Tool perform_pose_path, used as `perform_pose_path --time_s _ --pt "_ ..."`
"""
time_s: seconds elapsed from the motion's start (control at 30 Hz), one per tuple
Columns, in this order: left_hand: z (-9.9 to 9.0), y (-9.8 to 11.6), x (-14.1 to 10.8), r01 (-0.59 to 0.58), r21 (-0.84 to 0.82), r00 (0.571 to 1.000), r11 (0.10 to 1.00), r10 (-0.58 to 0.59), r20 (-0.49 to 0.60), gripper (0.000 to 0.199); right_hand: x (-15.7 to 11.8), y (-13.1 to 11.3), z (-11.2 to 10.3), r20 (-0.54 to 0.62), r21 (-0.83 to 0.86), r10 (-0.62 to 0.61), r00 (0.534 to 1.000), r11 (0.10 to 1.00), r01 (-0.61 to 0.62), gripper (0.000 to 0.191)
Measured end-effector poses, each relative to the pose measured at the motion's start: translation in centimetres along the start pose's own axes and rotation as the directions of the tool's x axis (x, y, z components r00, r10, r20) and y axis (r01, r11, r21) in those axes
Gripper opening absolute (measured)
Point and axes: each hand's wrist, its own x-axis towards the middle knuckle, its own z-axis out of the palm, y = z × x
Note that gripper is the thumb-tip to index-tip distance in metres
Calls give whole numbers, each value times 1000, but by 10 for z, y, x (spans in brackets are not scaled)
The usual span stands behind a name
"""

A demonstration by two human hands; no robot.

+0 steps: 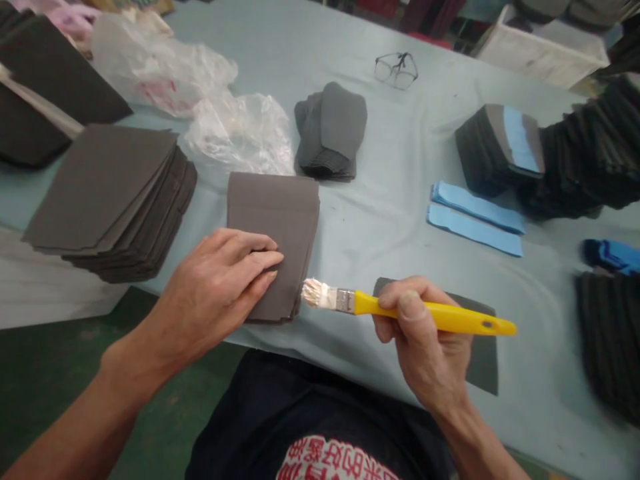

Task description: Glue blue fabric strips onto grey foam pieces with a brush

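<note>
My left hand (225, 280) lies with its fingers stretched out on a small stack of dark grey rectangular sheets (273, 207) near the table's front edge. In my right hand (425, 333) is a paintbrush (450, 317) with a yellow handle, pinched between thumb and fingers. Its bristles, caked in whitish stuff, point left and hang close to the right edge of the stack. Under my right hand a single dark grey piece (483, 360) lies on the table, partly hidden by the hand.
A taller stack of grey sheets (105, 193) stands left, near crumpled clear plastic bags (240, 133). Behind are shaped grey pieces (335, 127) and eyeglasses (397, 70). Light blue strips (475, 230), dark piles (590, 147) and a white crate (545, 53) are on the right.
</note>
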Motion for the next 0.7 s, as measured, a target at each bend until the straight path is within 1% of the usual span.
perform_pose_path --time_s 0.2,0.3,0.37,0.43,0.5,0.6,0.63,0.7 --pt "6 -6 -1 -3 -23 998 1000 1 -60 18 -6 0 3 111 -34 29 993 999 -25 30" --pt "8 -7 -3 4 -38 998 999 -6 -66 18 -11 2 4 160 -62 41 986 998 -31 30" --pt "9 -8 -3 7 -41 998 999 -10 -64 18 -10 6 5 188 -116 39 981 993 -17 29" --pt "10 -7 -3 9 -42 998 999 -12 -68 19 -2 10 6 177 -179 11 984 984 21 27" --pt "10 -7 -3 7 -46 997 999 -10 -72 19 8 11 7 122 -220 -45 991 973 71 25" --pt "11 -7 -4 8 -48 997 999 -12 -78 19 18 5 7 34 -210 -108 994 971 113 25" --pt "11 -7 -4 12 -48 997 999 -16 -80 19 18 2 7 36 -192 -105 994 975 110 26" --pt "12 -7 -5 24 -49 996 998 -28 -84 19 12 -1 6 96 -157 -65 993 984 79 27"
